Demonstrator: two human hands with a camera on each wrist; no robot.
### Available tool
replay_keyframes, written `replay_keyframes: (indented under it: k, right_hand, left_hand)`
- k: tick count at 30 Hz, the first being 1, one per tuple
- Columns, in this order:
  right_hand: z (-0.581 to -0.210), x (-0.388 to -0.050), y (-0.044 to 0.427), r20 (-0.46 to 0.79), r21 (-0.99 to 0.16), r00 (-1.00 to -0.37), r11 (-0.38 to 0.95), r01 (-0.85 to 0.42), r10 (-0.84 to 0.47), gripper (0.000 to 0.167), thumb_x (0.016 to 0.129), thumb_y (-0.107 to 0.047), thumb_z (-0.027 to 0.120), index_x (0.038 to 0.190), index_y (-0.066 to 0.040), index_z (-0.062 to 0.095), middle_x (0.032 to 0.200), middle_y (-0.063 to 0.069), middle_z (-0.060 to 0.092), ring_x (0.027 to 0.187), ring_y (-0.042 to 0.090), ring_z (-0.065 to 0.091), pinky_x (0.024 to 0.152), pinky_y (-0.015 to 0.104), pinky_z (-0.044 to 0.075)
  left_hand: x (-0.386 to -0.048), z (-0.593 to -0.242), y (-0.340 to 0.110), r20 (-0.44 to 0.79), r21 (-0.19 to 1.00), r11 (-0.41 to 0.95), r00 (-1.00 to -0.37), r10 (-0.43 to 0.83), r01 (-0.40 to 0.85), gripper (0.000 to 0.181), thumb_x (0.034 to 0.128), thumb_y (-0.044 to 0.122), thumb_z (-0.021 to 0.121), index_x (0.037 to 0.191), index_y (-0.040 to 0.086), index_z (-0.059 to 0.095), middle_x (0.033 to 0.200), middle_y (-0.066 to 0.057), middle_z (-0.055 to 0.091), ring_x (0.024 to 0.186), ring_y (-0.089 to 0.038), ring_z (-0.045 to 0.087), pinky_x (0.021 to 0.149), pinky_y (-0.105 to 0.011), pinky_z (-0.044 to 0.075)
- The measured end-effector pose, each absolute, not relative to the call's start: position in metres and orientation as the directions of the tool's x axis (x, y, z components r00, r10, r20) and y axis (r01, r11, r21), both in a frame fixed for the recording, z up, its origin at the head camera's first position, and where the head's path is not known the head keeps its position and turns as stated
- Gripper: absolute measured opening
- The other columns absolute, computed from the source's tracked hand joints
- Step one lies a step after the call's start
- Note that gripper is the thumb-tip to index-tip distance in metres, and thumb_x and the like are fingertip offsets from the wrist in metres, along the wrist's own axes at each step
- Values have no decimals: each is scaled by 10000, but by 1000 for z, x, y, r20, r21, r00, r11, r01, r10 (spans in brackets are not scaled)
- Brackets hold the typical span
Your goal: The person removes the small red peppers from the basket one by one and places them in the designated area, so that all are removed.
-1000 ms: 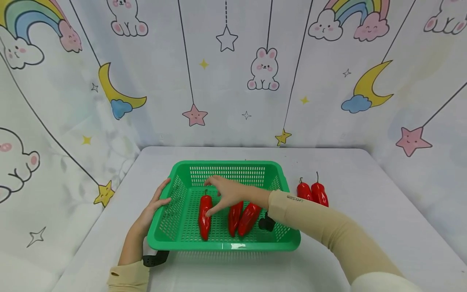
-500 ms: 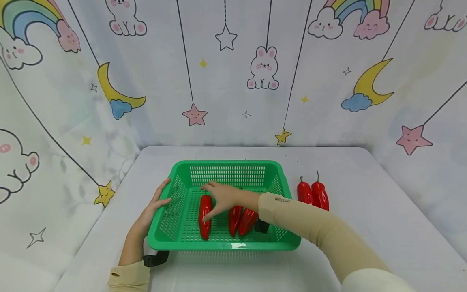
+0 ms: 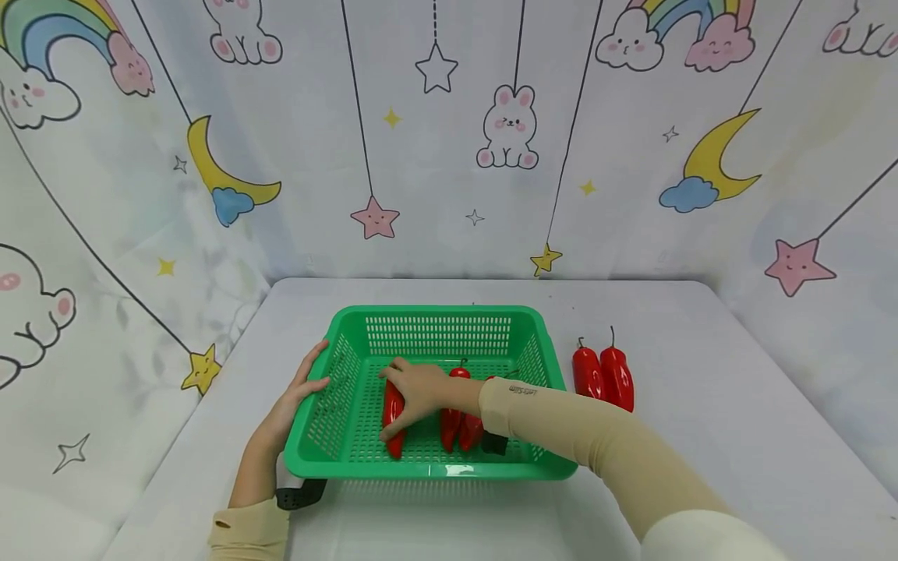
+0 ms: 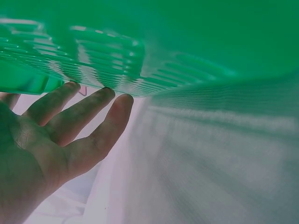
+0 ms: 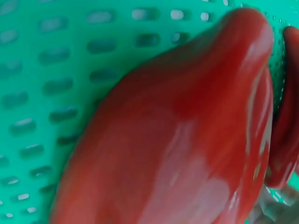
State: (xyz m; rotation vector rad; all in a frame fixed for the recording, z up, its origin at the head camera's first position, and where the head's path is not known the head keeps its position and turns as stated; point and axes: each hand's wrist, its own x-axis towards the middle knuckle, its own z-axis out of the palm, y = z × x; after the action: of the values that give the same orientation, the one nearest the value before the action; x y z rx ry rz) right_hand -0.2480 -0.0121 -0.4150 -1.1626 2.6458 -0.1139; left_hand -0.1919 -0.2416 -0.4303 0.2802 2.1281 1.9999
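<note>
A green plastic basket (image 3: 449, 471) with slotted walls holds several shiny red chili peppers. My right hand (image 3: 415, 392) reaches down into it and grips the leftmost chili pepper (image 3: 394, 407), thumb near its lower part and fingers over its upper end. Two more peppers, one of them a red chili pepper (image 3: 451, 425), lie under my right wrist, partly hidden. In the right wrist view, a nearer pepper (image 5: 173, 135) fills the picture, and the gripped one shows only at the right edge. My left hand (image 4: 60, 135) rests against the basket's left side, fingers extended, tips touching the outer wall.
Two red chili peppers (image 3: 588, 372) lie on the white table (image 3: 737, 436) right of the basket, their lower ends covered by my right sleeve. A fabric backdrop (image 3: 449, 156) printed with rabbits, moons and stars stands behind and at both sides.
My right hand has moved down and slightly left, and its thumb and fingers have come onto the leftmost chili pepper. My left hand and the basket stay put.
</note>
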Motion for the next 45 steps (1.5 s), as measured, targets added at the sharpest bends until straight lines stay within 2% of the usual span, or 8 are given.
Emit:
replay_keyframes:
  k: [6,12,19,22,27,38,45]
  right_hand:
    - [-423,-247,-20,-164,-144,-694,713,-686,-701,928,653,-732,590,1362,-170,383,1332,37,374,925,159,536,614,237,439]
    - [-431,-244,-25,-148,-124,-719,734,-668,-679,970,612,-772,580,1353,-174,393,1277,18,405,943,174,516,589,245,421]
    - [-433,-240,-25,-160,-186,-740,756,-627,-653,914,632,-696,646,1334,-165,402,1236,15,414,911,163,504,587,239,417]
    - [-433,-241,-24,-166,-255,-735,748,-612,-658,873,659,-605,695,1332,-135,399,1222,31,406,853,147,506,593,224,426]
    - [-434,-243,-24,-158,-347,-724,724,-596,-671,830,668,-494,750,1303,-83,407,1205,59,395,823,132,498,675,212,437]
    - [-433,-246,-24,-159,-453,-700,682,-575,-696,794,641,-356,813,1263,-62,415,1220,61,363,926,109,469,773,182,416]
    - [-423,-250,-21,-128,-504,-662,623,-598,-738,790,645,-305,815,1261,-30,404,1207,61,368,1006,117,426,814,177,402]
  left_hand:
    - [-192,-431,-242,-23,998,60,-961,276,-7,598,979,224,350,1480,285,29,1514,-76,-55,1307,-383,146,923,-517,308]
    - [-192,-431,-242,-19,998,63,-961,277,-2,595,979,214,344,1480,281,31,1515,-70,-59,1316,-372,123,939,-529,282]
    - [-193,-430,-241,-23,998,67,-959,281,-5,597,976,224,349,1480,284,34,1515,-61,-63,1318,-366,113,940,-531,274]
    - [-193,-431,-241,-20,998,68,-960,280,-1,595,977,217,344,1480,283,34,1515,-67,-59,1317,-369,114,931,-530,285]
    - [-193,-431,-242,-21,997,74,-961,276,-1,594,977,221,342,1479,285,31,1514,-68,-64,1312,-375,121,925,-525,294]
    - [-193,-429,-242,-29,997,73,-962,272,-9,596,975,211,340,1479,273,30,1511,-83,-48,1292,-369,158,901,-461,328]
    - [-193,-430,-242,-23,997,76,-961,276,-2,593,977,216,338,1480,270,28,1513,-74,-58,1311,-362,126,932,-510,285]
